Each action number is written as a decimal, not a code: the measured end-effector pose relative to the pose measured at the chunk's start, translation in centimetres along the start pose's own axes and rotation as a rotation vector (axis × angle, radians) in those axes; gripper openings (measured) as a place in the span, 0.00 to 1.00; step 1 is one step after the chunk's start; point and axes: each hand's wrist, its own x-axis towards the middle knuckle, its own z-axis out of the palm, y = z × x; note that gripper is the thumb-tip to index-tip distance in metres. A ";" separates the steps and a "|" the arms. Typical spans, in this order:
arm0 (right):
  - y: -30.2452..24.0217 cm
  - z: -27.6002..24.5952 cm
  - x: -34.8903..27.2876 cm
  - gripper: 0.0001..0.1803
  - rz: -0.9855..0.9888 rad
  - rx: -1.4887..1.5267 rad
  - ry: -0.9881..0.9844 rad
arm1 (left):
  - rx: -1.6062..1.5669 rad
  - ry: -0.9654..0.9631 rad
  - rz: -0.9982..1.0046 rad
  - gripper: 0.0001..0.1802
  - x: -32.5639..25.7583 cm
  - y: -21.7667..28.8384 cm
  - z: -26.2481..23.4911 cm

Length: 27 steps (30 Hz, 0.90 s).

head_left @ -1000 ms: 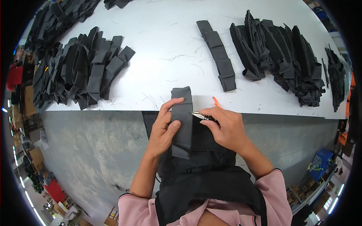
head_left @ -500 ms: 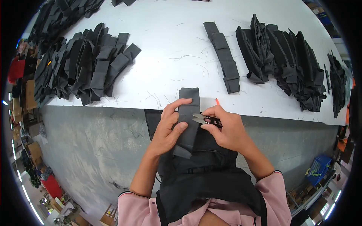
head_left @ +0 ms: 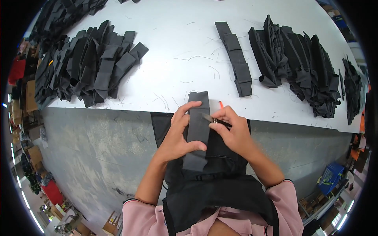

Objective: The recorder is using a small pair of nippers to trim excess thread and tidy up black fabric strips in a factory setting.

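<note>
My left hand grips a dark grey fabric strip made of folded, overlapping sections. Its fingers lie along the upper left side and the thumb presses across the lower part. The strip's top end rests over the table's near edge, and its lower end hangs before my black apron. In my right hand is a pair of thread snips, mostly covered by the fingers. The blades touch or hover just over the strip's right side; which one I cannot tell. A small orange piece pokes out above that hand.
A similar strip lies alone on the white table. Heaps of dark strips sit at left and right, with another bundle at the far right. Loose threads are scattered between. Below, a blue crate stands at right.
My left thumb has slid down the strip and now lies flatter across it. The snips have turned and show less of their blades. The strip's lower end has shifted slightly down and right.
</note>
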 end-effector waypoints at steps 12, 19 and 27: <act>-2.8 1.0 -3.0 0.22 -0.536 -0.257 -0.005 | -0.190 0.484 -0.370 0.20 3.3 -2.2 0.1; -1.8 1.9 -1.6 0.14 -0.363 -0.049 0.066 | -0.576 0.425 -0.244 0.19 3.9 -2.8 -0.9; -0.7 0.9 0.5 0.11 0.057 0.306 0.102 | -0.394 0.121 0.073 0.15 1.2 -1.7 0.5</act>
